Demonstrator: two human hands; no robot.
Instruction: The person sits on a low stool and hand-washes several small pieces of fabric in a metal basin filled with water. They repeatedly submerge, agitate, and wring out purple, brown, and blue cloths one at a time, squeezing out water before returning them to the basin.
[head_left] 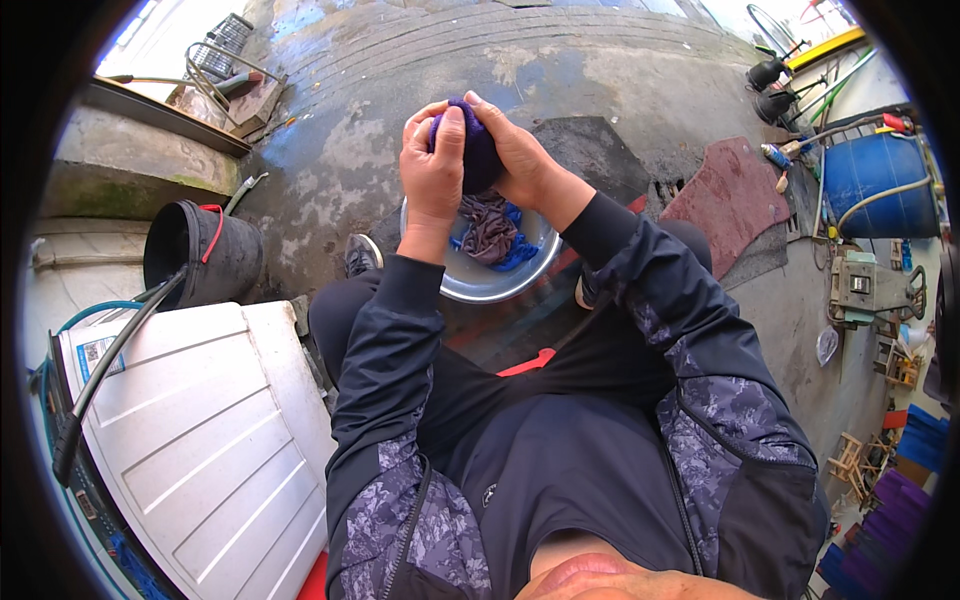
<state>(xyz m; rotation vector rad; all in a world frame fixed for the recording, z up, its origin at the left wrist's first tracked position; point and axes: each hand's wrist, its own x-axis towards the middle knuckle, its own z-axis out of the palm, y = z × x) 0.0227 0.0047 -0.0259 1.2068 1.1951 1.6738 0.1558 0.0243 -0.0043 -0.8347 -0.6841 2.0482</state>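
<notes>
Floor (345, 130): stained and damp-looking in patches; could rob a shoe (362, 255) of its hold, most likely through wetness underfoot
White ridged panel (195, 440): lying at the left, just beside the crouched body; could be bumped by a leftward swing of elbow or knee
Basin (500, 293): set low between the shoes, below the raised hands; could slide or tip if caught at the rim by a foot
Black bucket (230, 250): well apart from the basin, to its left; cannot tell upright from tilted in so bent a view
Dark hose (110, 368): reaching from near the bucket mouth across the panel; could drag the bucket over if snagged by a sleeve
Left grip (430, 165): clenched on the near-left side of the purple cloth (483, 160), with thumb pressed over it; could slip if wet
Right grip (518, 150): clenched on the right side of the same bundle; could twist loose through uneven pressure
Purple cloth: bunched between both hands, seen over the far part of the basin; could drop, or drip outside the rim, if held too far forward
Brown cloth (490, 228): crumpled in the basin against a blue cloth (518, 255); could tangle, being heaped together
Cuffs (605, 235): worn down near the wrists; could soak if lowered into the basin
</notes>
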